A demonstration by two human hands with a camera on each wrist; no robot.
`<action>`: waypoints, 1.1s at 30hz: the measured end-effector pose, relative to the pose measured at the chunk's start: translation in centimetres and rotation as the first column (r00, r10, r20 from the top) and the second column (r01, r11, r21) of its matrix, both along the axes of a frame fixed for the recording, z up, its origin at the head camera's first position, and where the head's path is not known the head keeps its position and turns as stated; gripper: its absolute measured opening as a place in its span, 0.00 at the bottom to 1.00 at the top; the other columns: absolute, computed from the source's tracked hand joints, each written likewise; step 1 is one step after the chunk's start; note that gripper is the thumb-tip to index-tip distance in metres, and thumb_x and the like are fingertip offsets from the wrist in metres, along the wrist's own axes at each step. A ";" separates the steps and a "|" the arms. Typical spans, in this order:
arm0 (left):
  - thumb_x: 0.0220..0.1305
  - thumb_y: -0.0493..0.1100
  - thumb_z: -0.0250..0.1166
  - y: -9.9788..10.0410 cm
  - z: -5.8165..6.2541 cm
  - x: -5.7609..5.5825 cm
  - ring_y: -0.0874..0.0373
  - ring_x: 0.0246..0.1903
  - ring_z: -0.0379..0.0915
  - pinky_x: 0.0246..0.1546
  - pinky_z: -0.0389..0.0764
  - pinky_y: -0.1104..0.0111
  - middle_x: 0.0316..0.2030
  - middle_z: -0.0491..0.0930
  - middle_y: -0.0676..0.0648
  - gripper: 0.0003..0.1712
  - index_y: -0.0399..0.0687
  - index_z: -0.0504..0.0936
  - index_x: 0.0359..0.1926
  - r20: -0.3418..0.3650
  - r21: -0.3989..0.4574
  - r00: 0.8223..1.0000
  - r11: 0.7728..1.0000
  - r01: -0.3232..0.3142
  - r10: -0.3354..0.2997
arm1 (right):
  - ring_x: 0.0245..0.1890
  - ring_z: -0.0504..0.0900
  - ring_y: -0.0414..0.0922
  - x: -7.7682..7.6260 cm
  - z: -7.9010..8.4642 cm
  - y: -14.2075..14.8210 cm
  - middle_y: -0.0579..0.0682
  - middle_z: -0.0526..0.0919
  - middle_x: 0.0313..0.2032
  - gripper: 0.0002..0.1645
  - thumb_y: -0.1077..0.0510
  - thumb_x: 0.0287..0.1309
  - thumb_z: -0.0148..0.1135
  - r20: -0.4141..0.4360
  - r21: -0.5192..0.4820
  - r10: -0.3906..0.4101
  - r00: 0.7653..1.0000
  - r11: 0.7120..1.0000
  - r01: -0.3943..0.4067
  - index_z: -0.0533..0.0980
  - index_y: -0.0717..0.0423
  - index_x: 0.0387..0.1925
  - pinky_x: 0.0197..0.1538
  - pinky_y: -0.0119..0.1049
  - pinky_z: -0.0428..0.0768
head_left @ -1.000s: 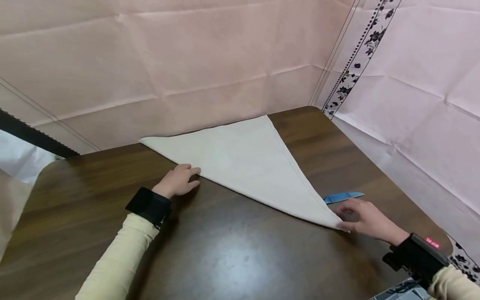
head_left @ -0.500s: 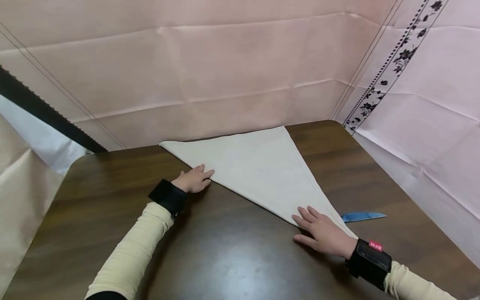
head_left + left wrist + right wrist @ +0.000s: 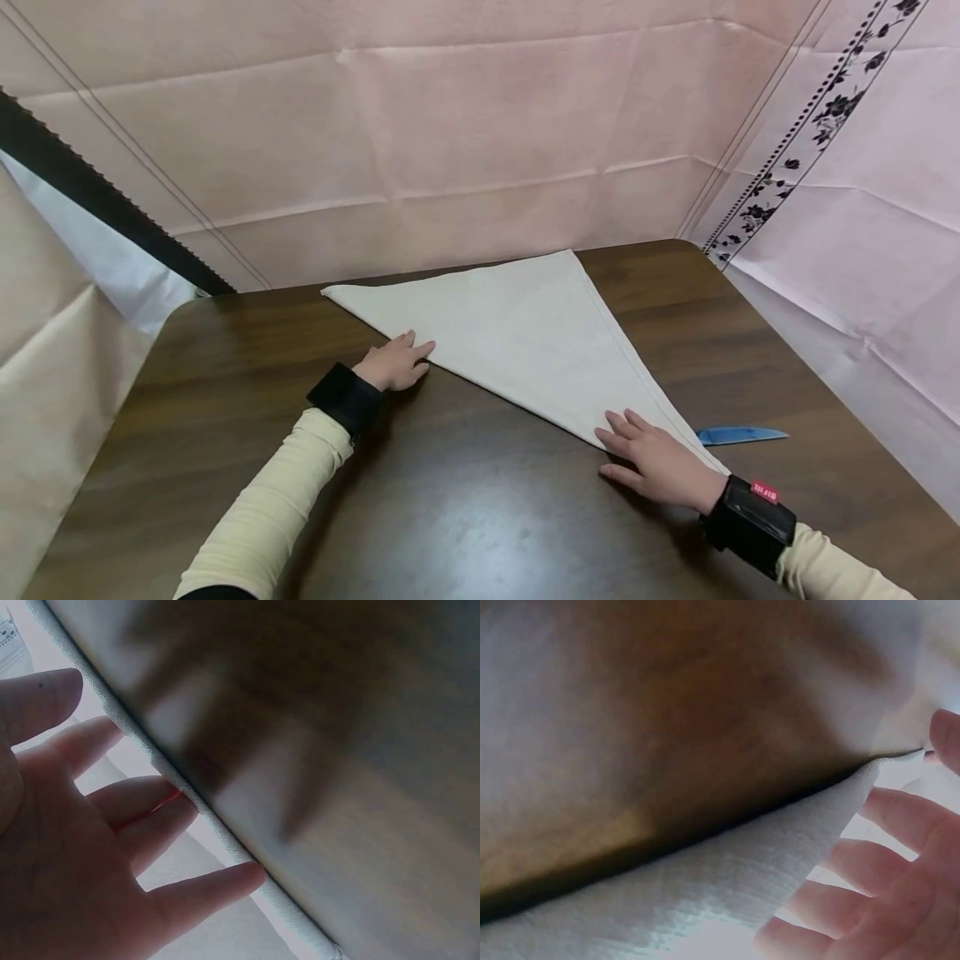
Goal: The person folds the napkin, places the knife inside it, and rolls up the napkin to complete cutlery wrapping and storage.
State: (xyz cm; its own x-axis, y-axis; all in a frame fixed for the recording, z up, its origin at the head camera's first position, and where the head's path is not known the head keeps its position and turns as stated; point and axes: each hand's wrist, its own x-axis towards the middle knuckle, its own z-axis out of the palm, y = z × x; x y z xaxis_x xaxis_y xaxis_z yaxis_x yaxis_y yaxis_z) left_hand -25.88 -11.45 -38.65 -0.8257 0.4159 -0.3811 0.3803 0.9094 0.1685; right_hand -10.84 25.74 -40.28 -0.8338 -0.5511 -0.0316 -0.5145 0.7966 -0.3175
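Observation:
A white cloth (image 3: 510,333), folded into a triangle, lies flat on the brown wooden table, its long folded edge facing me. My left hand (image 3: 395,363) rests its fingertips on that edge toward the cloth's left corner. In the left wrist view, straight, spread fingers (image 3: 214,889) lie along the fold. Nearer the right corner, my right hand (image 3: 663,467) has its fingers spread over the edge, and the wrist band hides that corner. The right wrist view shows the fingers (image 3: 855,866) against the cloth. Neither hand grips anything.
A blue knife-shaped piece (image 3: 742,436) lies beside the cloth's right edge, its left end against or under it. Pale pink sheeting (image 3: 480,125) hangs behind the table (image 3: 450,500) and along its right side. The table's far edge runs close behind the cloth.
My right hand has let go of the cloth's right corner and moved left, with fingers spread on the folded edge. My left hand stays at the fold. The view has shifted slightly.

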 end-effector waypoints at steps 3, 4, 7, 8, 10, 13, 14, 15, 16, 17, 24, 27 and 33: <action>0.70 0.46 0.44 0.0 -0.1 0.3 0.40 0.66 0.42 0.57 0.53 0.43 0.66 0.46 0.31 0.28 0.47 0.54 0.69 -0.009 0.003 1.000 1.000 -0.003 0.003 | 0.58 0.63 0.65 -0.2 0.1 0.0 0.65 0.68 0.57 0.29 0.48 0.56 0.59 0.002 0.010 0.003 1.000 1.000 -0.003 0.73 0.63 0.54 0.54 0.56 0.65; 0.70 0.46 0.45 0.0 0.0 0.5 0.39 0.66 0.42 0.57 0.54 0.44 0.66 0.46 0.31 0.28 0.46 0.54 0.68 -0.014 0.004 1.000 1.000 -0.001 0.001 | 0.58 0.63 0.65 -0.2 0.2 -0.1 0.66 0.68 0.57 0.28 0.48 0.56 0.59 0.004 0.010 0.004 1.000 1.000 -0.004 0.73 0.63 0.54 0.54 0.56 0.65; 0.69 0.45 0.46 -0.1 0.1 0.9 0.38 0.65 0.43 0.59 0.55 0.49 0.65 0.47 0.30 0.28 0.44 0.55 0.68 -0.021 0.012 1.000 1.000 0.005 -0.005 | 0.58 0.63 0.66 -0.4 0.3 -0.1 0.66 0.69 0.57 0.27 0.49 0.56 0.59 0.015 0.010 0.002 1.000 1.000 -0.002 0.74 0.63 0.52 0.53 0.56 0.65; 0.69 0.45 0.47 -0.1 0.1 1.1 0.38 0.65 0.44 0.59 0.56 0.50 0.65 0.48 0.29 0.28 0.44 0.56 0.68 -0.025 0.014 1.000 1.000 0.007 -0.007 | 0.58 0.63 0.66 -0.4 0.4 -0.1 0.66 0.69 0.57 0.27 0.50 0.56 0.59 0.018 0.010 0.001 1.000 1.000 -0.001 0.74 0.63 0.52 0.53 0.56 0.65; 0.69 0.45 0.47 -0.3 0.1 1.3 0.38 0.64 0.45 0.59 0.56 0.51 0.65 0.49 0.29 0.28 0.44 0.57 0.67 -0.032 0.019 0.999 1.000 0.009 -0.008 | 0.58 0.63 0.66 -0.5 0.4 -0.1 0.66 0.69 0.57 0.26 0.51 0.55 0.60 0.023 0.012 -0.001 1.000 1.000 0.001 0.74 0.63 0.52 0.53 0.57 0.65; 0.69 0.46 0.47 -0.6 0.0 1.7 0.38 0.64 0.47 0.59 0.56 0.51 0.64 0.51 0.29 0.28 0.44 0.57 0.67 -0.042 0.016 0.999 1.000 0.003 -0.003 | 0.58 0.63 0.66 -0.6 0.4 -0.1 0.66 0.69 0.56 0.26 0.51 0.55 0.60 0.027 0.015 0.002 1.000 1.000 -0.003 0.74 0.63 0.52 0.53 0.57 0.65; 0.69 0.45 0.47 -0.7 0.0 1.8 0.38 0.64 0.48 0.59 0.57 0.51 0.64 0.51 0.29 0.27 0.44 0.58 0.67 -0.046 0.016 0.999 1.000 0.001 0.000 | 0.58 0.63 0.66 -0.7 0.4 -0.1 0.66 0.69 0.56 0.26 0.51 0.55 0.60 0.028 0.016 0.004 1.000 1.000 -0.004 0.74 0.63 0.52 0.54 0.57 0.65; 0.69 0.45 0.47 -0.8 0.0 1.9 0.38 0.64 0.48 0.59 0.57 0.51 0.64 0.51 0.29 0.27 0.44 0.58 0.67 -0.047 0.016 0.999 1.000 -0.004 0.005 | 0.58 0.63 0.66 -0.7 0.4 -0.1 0.66 0.69 0.56 0.26 0.51 0.55 0.60 0.029 0.016 0.005 1.000 1.000 -0.005 0.74 0.63 0.52 0.54 0.57 0.65; 0.69 0.45 0.47 -0.8 0.0 2.1 0.38 0.63 0.49 0.58 0.58 0.51 0.64 0.52 0.29 0.27 0.44 0.58 0.67 -0.051 0.015 0.999 1.000 -0.008 0.009 | 0.58 0.63 0.66 -0.7 0.4 -0.1 0.66 0.69 0.56 0.26 0.51 0.55 0.60 0.028 0.018 0.006 1.000 1.000 -0.006 0.74 0.63 0.52 0.54 0.57 0.65; 0.69 0.45 0.47 -0.9 0.0 2.2 0.38 0.63 0.49 0.58 0.58 0.51 0.64 0.52 0.29 0.27 0.44 0.59 0.67 -0.053 0.013 0.999 1.000 -0.013 0.013 | 0.58 0.63 0.66 -0.8 0.3 -0.1 0.66 0.69 0.56 0.26 0.51 0.55 0.60 0.029 0.018 0.007 1.000 1.000 -0.007 0.75 0.63 0.52 0.54 0.57 0.65; 0.68 0.45 0.50 -0.9 0.5 3.5 0.38 0.61 0.55 0.51 0.64 0.46 0.61 0.58 0.29 0.26 0.44 0.63 0.65 -0.096 -0.017 0.995 1.000 -0.023 0.022 | 0.57 0.64 0.66 -1.1 0.4 -0.3 0.66 0.71 0.54 0.24 0.51 0.54 0.61 0.036 0.027 0.021 0.999 0.999 -0.022 0.77 0.62 0.49 0.53 0.57 0.65; 0.67 0.45 0.51 -0.9 0.6 3.9 0.38 0.60 0.57 0.51 0.65 0.47 0.60 0.60 0.29 0.25 0.43 0.64 0.64 -0.110 -0.020 0.994 1.000 -0.014 0.012 | 0.56 0.66 0.65 -1.1 0.4 -0.3 0.65 0.72 0.54 0.23 0.51 0.54 0.61 0.032 0.027 0.023 0.999 0.999 -0.024 0.78 0.62 0.47 0.53 0.57 0.66; 0.67 0.45 0.51 -1.3 0.4 4.6 0.38 0.59 0.58 0.53 0.65 0.50 0.58 0.62 0.29 0.25 0.42 0.65 0.63 -0.126 -0.022 0.992 1.000 -0.007 0.004 | 0.55 0.67 0.65 -1.3 0.6 -0.4 0.64 0.73 0.53 0.22 0.52 0.53 0.62 0.030 0.015 0.029 0.999 0.999 -0.030 0.78 0.61 0.46 0.51 0.58 0.66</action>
